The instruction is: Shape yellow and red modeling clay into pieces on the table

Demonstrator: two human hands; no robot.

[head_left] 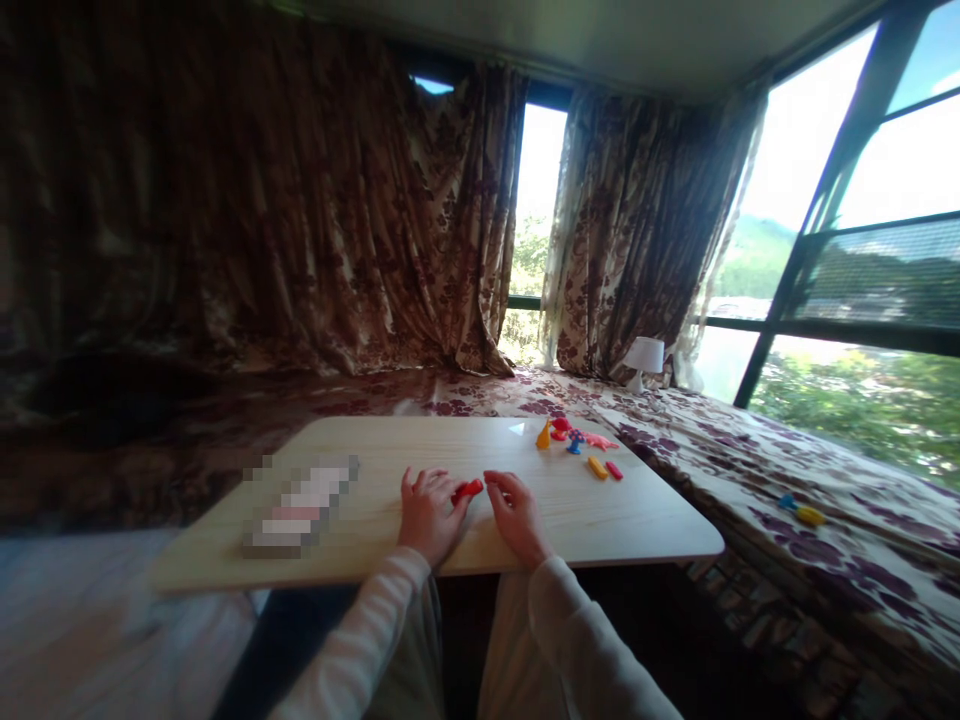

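My left hand [431, 514] rests over the near part of the pale wooden table [390, 440]. Its thumb and index finger are closed on a small red elongated piece [469, 488], whose exact kind I cannot make out. Just right of the piece's tip is my right hand [519, 512], fingers loosely curved and holding nothing visible. A narrow gap separates its fingertips from the red piece. Toward the far right of the tabletop lie small toy-like things: an orange-yellow cone-like piece [544, 436], a blue figure [575, 442], a yellow stick [597, 467] and a red stick [614, 470].
A blurred-out box-like item [300, 508] lies on the table's left side. Red and pink pieces [600, 440] sit at the far right edge. On the flowered cover to the right are blue and yellow pieces [810, 516]. A white lamp [645, 356] stands near the windows.
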